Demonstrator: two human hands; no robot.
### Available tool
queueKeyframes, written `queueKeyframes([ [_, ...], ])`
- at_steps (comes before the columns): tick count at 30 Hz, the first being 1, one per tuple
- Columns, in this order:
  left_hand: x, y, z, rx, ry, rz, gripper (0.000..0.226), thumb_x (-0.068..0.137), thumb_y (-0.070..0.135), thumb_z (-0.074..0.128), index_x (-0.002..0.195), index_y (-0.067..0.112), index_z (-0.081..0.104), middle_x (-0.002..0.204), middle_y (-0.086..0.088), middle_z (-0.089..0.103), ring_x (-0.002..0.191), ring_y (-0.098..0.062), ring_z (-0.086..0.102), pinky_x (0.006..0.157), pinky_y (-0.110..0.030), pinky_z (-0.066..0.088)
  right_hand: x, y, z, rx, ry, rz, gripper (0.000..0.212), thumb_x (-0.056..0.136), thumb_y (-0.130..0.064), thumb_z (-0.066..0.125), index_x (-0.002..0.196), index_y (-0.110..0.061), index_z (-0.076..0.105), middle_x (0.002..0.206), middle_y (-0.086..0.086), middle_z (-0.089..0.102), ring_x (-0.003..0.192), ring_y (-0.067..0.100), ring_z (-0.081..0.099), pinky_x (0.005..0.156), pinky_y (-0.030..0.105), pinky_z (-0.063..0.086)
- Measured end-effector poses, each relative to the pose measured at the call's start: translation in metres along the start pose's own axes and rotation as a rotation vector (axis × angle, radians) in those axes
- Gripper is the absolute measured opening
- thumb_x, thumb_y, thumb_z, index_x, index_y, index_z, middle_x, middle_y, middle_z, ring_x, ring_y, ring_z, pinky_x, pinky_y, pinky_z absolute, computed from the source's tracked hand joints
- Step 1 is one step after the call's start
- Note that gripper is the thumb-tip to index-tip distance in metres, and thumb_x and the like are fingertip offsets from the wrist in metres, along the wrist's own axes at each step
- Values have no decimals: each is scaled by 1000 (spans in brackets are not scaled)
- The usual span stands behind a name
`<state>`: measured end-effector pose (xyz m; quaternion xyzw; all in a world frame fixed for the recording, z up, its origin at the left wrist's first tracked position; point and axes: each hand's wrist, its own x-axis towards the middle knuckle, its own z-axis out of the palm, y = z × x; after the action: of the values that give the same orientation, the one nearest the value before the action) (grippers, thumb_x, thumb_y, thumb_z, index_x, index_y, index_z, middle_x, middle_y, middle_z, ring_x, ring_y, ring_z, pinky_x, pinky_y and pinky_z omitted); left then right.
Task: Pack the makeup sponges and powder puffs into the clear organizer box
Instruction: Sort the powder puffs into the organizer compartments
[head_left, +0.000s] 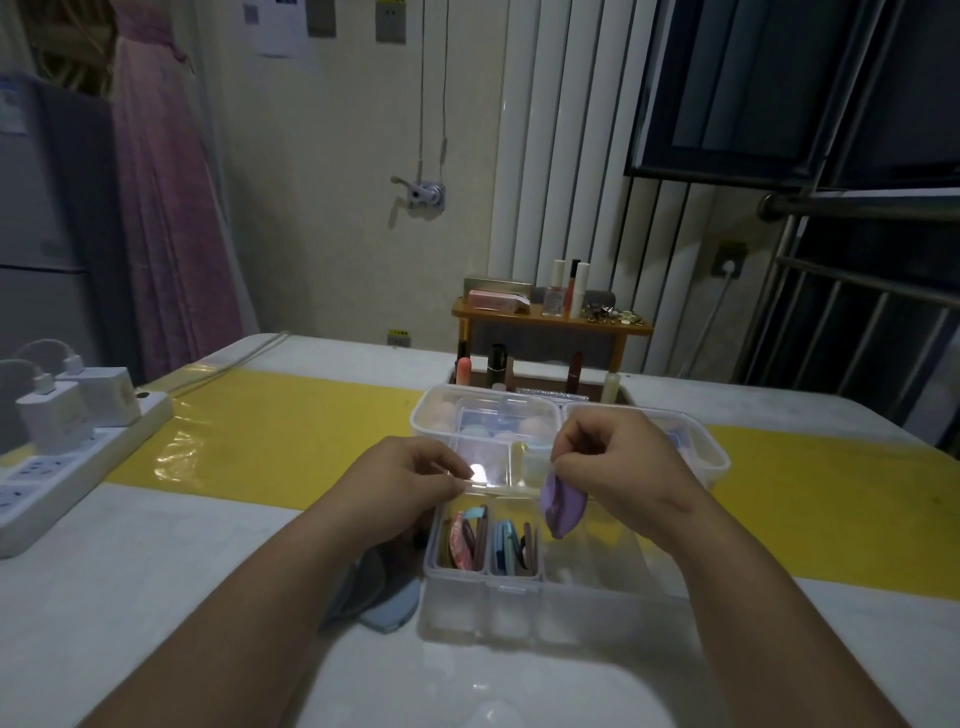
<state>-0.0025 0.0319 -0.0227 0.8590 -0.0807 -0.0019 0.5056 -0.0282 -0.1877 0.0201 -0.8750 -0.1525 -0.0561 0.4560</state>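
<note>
The right hand (608, 465) has its thumb and fingertips closed in a pinch on the top rim of a lilac powder puff (562, 501), which hangs just below them, over the back of the clear organizer box (519, 603). The puff sags and folds under its own weight, so it looks soft, very light and easily squashed. A rim pinch like this one suits it, and it should slide in edgewise without force.

Across from those fingers, the left hand (415, 480) curls its fingertips onto the near edge of the box's clear lid (491, 462), apparently steadying it; the exact contact is blurred by glare.

Below both hands, the box is hard, glossy, see-through plastic with thin dividers. Flat puffs (462, 540) stand on edge in its left compartment and more (511, 545) in the middle one. What the right compartment holds I cannot tell.

Beyond the fingers sit two lidded clear tubs (483, 421) holding rounded pastel sponges. Beside the left wrist, a grey-blue puff (387, 613) lies flat on the white table (156, 545).
</note>
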Motion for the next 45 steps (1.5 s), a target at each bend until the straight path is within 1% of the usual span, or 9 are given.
queueKeyframes([
  [3,-1,1,3,-61,47,12,9,88,7,69,87,13,75,72,-6,72,54,-17,62,47,-26,51,0,2,-2,-47,-47,63,8,70,-6,55,74,-5,62,58,14,69,63,29,72,78,51,59],
  [6,0,0,5,-81,61,17,8,88,6,69,87,11,75,82,-9,75,76,-30,71,66,-38,60,0,1,1,-167,-55,106,5,66,-19,60,66,-17,64,61,6,68,72,25,71,79,48,59],
  [10,2,-2,6,-56,86,32,11,88,9,70,83,18,75,81,-3,75,78,-26,72,72,-41,61,-1,0,3,-303,-75,121,18,83,-18,63,67,-24,65,71,-3,64,76,15,63,74,36,55],
  [20,4,-6,8,-17,95,9,16,86,25,71,80,40,73,79,15,74,75,-15,73,84,-47,57,-2,-1,6,-381,-206,185,15,84,-15,69,77,-29,69,86,-6,67,86,11,63,79,31,57],
  [27,-1,2,1,-108,69,-16,10,90,16,67,91,19,77,86,-10,75,70,-29,67,57,-31,56,-1,2,5,-390,-184,197,10,81,-20,74,75,-27,70,81,-6,72,82,11,68,82,38,59],
  [30,-2,4,-5,-135,116,-9,10,88,16,68,88,20,77,85,-11,74,69,-31,66,67,-41,57,-2,2,4,-390,-208,180,15,82,-17,75,74,-28,68,79,-7,68,80,9,65,75,29,57],
  [37,4,-5,-12,-54,250,12,18,89,9,65,82,24,73,88,4,71,73,-13,59,62,-24,43,0,3,4,-401,-162,150,16,79,-21,80,74,-26,67,75,-7,61,72,9,57,64,24,49],
  [41,8,-12,-16,41,327,-23,28,89,2,59,84,26,72,91,4,70,84,-17,64,66,-30,53,0,6,2,-386,-129,131,16,84,-16,70,74,-28,68,78,-8,64,76,9,60,69,25,53],
  [45,8,-14,-20,254,339,-31,31,86,3,61,79,33,69,90,7,69,82,-10,60,62,-25,45,0,7,3,-352,-100,111,18,86,-13,63,79,-29,68,80,-7,64,76,10,60,70,28,54],
])
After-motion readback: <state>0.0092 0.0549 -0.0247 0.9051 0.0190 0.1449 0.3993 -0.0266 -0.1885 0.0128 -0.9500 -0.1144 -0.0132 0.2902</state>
